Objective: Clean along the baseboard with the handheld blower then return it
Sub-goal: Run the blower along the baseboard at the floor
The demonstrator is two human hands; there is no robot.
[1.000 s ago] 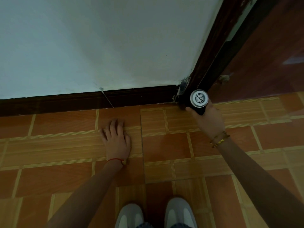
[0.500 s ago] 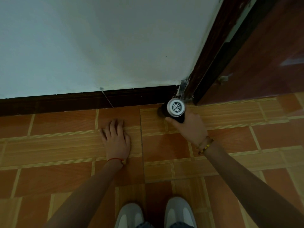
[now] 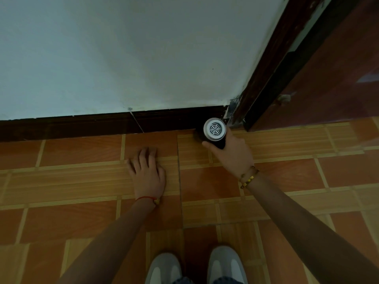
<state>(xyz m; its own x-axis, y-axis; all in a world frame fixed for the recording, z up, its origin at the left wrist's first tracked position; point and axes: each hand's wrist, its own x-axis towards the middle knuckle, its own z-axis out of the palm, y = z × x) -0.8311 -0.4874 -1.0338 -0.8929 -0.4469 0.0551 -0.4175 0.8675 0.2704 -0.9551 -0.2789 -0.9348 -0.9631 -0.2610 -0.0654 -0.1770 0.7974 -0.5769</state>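
Left hand [image 3: 148, 173] flat on the floor [image 3: 82, 181], fingers spread, holding nothing. Further right, blower [image 3: 214, 130] low beside the baseboard [image 3: 82, 126], near the door frame [image 3: 266, 78], right hand [image 3: 231, 154] wrapped around its dark body. Probably light, rigid, smooth; best gripped round the barrel, clear of the rear grille.

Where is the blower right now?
In the head view, the blower is in the right hand, against the baseboard near the door frame.

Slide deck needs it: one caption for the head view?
Right hand aims handheld blower at the baseboard beside the door frame; left hand braces flat on tile.
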